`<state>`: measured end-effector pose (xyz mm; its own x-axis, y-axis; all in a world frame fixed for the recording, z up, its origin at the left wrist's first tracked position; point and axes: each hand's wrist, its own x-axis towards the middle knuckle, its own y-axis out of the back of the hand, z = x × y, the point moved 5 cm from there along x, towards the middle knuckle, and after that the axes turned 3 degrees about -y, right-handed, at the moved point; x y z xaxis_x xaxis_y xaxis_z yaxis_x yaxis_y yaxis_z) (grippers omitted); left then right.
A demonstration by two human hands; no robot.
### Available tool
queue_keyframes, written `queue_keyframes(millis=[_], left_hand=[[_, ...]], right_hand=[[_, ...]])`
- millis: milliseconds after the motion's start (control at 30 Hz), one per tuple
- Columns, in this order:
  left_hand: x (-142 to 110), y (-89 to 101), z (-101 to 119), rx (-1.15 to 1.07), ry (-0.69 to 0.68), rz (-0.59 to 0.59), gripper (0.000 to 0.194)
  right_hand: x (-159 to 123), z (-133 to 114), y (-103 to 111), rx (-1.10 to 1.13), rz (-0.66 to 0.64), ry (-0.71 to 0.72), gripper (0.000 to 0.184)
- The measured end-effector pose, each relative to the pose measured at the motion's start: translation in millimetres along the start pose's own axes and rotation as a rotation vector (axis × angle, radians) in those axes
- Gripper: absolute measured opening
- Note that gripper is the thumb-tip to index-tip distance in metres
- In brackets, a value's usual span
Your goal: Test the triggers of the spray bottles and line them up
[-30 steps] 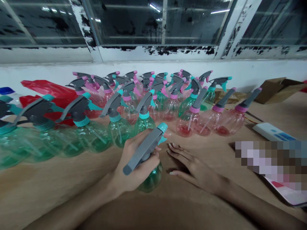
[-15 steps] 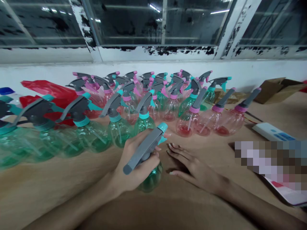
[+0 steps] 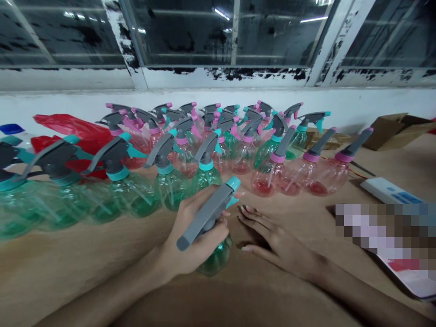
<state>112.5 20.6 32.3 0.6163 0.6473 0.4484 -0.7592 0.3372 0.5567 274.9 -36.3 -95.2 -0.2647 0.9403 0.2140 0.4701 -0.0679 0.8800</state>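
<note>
Left hand (image 3: 195, 252) holds a green spray bottle (image 3: 208, 215), six o'clock of mid-view.
Fingers (image 3: 218, 234) curl around it; right hand (image 3: 277, 238) lies at its three o'clock, fingers loosely spread on the tabletop (image 3: 102, 254).

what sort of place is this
Probably a workshop or small factory, though one view can't settle it: many near-identical spray bottles stand grouped on a long table, strip lights show in the window panes, and a cardboard box sits nearby.
</note>
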Motion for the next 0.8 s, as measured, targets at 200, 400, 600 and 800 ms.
queue_keyframes(millis=[200,400,600,800], left_hand=[[-0.8,-0.2,-0.1,-0.006,0.013,-0.019,0.014],[-1.6,-0.2,-2.1,-0.009,0.043,-0.016,0.015],[-1.7,0.2,-1.5,-0.002,0.036,-0.022,0.008],[0.8,1.2,4.8,0.032,-0.023,-0.085,0.014]], right_hand=[[0.2,0.2,-0.4,-0.006,-0.009,-0.004,0.061],[0.6,-1.3,0.6,0.000,-0.009,-0.011,0.060],[0.4,-3.1,2.0,0.004,0.003,-0.010,0.059],[0.3,-1.8,0.2,-0.018,-0.012,-0.011,0.060]])
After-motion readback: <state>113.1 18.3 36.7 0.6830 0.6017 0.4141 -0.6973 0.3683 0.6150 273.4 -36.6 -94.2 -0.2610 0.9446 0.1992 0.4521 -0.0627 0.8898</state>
